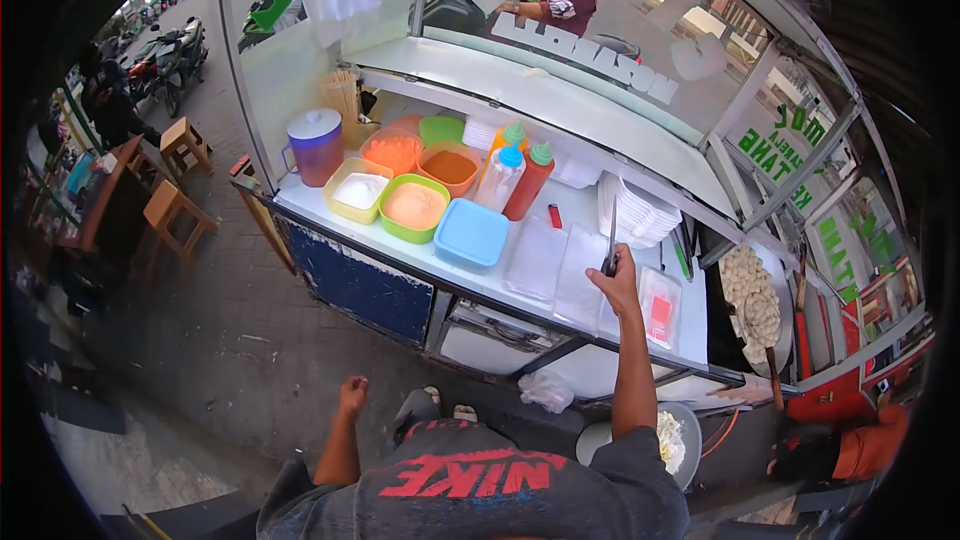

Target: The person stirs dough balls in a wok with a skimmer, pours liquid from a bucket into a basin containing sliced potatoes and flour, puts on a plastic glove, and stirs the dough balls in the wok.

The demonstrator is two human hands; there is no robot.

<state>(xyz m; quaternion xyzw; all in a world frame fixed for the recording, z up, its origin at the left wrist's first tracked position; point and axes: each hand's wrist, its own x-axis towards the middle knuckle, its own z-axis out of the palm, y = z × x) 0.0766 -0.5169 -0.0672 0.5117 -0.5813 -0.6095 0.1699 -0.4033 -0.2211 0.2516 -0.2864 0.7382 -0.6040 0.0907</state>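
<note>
My right hand (618, 282) is closed round the dark handle of a long, narrow-bladed tool (613, 225). Whether it is a knife or a pair of scissors I cannot tell. The blade points away from me, in front of a stack of white foam trays (645, 212). Below the tool lie clear plastic bags (578, 275), and a packet with a red label (659, 307) is to the right of my wrist. Off the cart, over the pavement, my left hand (353, 395) is curled closed with nothing visible in it.
Seasoning tubs (412, 206), a blue-lidded box (471, 233), sauce bottles (529, 181) and a purple pitcher (316, 148) crowd the counter's left. At right, a wok (783, 315) holds pale food pieces. A bowl (683, 445) is by my right elbow. Glass panels surround the cart.
</note>
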